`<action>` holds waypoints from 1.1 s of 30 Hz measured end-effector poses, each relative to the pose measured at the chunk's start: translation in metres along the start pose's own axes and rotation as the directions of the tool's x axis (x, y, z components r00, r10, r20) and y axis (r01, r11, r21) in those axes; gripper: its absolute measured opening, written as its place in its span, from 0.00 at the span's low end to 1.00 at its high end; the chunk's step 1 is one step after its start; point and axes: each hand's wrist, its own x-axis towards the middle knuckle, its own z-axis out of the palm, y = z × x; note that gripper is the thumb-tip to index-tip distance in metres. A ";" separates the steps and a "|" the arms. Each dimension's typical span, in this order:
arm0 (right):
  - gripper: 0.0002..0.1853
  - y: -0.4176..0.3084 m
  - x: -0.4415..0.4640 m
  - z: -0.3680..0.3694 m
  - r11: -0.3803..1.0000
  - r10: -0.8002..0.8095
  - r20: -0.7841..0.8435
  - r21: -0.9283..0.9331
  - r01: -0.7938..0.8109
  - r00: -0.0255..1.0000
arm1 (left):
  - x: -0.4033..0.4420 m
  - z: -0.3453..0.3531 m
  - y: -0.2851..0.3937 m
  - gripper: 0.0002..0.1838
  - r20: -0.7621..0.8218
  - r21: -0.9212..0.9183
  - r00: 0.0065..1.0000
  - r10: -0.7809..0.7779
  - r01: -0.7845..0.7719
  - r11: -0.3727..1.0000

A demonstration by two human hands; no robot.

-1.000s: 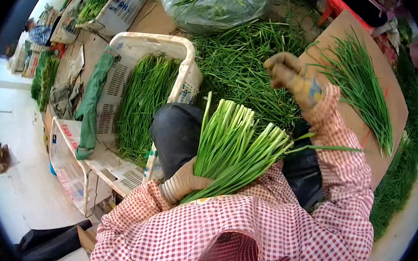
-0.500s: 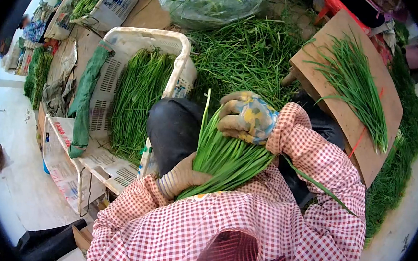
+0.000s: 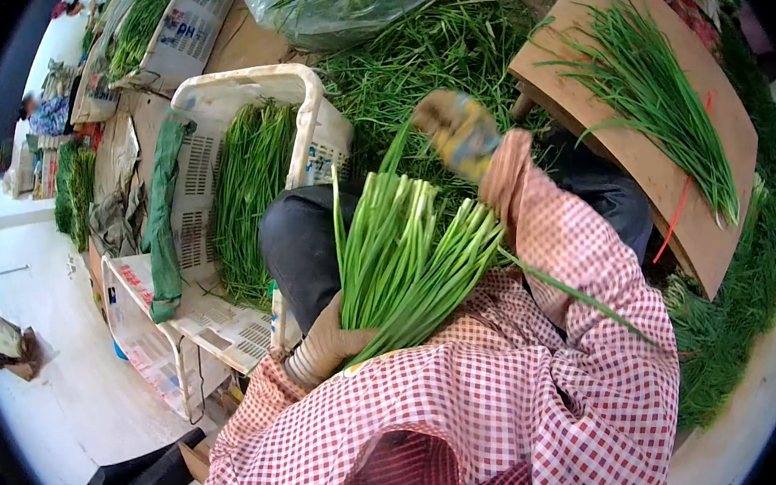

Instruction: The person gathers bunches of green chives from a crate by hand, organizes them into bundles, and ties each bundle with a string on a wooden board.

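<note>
My left hand [image 3: 333,338], in a pale work glove, is wrapped round the lower part of a bunch of garlic chives [image 3: 405,262]. The bunch rests against my lap, its pale cut ends fanned upward. My right hand [image 3: 462,134], in a glove with blue and yellow patches, is raised above those ends and somewhat blurred. Its fingers are curled, and a few green chive blades run down from the fingertips towards the bunch. One long loose blade [image 3: 575,298] lies across my right sleeve.
A white plastic crate [image 3: 305,136] at left holds upright chives. Loose chives [image 3: 439,55] cover the floor ahead, beside a clear plastic bag [image 3: 333,10]. At right, a board [image 3: 590,103] carries another chive bunch [image 3: 663,100] and a red tie [image 3: 672,219]. More crates stand at upper left.
My right hand has lifted off the bunch, upward and slightly away, with chive blades at its fingertips. The bunch's pale ends are now uncovered. The whole view has shifted and turned slightly.
</note>
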 end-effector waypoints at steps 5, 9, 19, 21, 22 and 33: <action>0.19 0.112 -0.016 -0.033 0.607 0.791 0.102 -0.252 -0.754 0.603 | -0.021 0.001 -0.014 0.47 -0.063 -0.186 0.992 0.105 -0.115 0.976; 0.40 0.019 -0.038 -0.063 0.325 0.657 0.569 0.379 -0.867 0.495 | -0.024 -0.003 -0.023 0.43 -0.200 -0.026 0.947 0.253 -0.263 0.964; 0.42 -0.064 -0.100 -0.067 0.664 0.502 0.628 0.162 -0.730 0.595 | -0.009 -0.004 -0.019 0.41 -0.220 0.131 0.968 0.124 -0.097 0.987; 0.30 -0.039 -0.097 -0.057 0.707 0.540 0.509 0.158 -0.690 0.670 | -0.008 -0.004 -0.018 0.43 -0.228 0.114 0.968 0.109 -0.085 0.990; 0.24 -0.048 -0.071 -0.059 0.465 0.724 0.467 0.214 -0.859 0.508 | -0.009 -0.002 -0.015 0.44 -0.226 0.106 0.971 0.083 -0.060 0.993; 0.61 0.029 -0.084 -0.066 0.850 0.072 0.808 0.257 -0.460 0.585 | -0.019 -0.012 -0.039 0.50 -0.167 -0.029 0.950 0.262 -0.271 0.962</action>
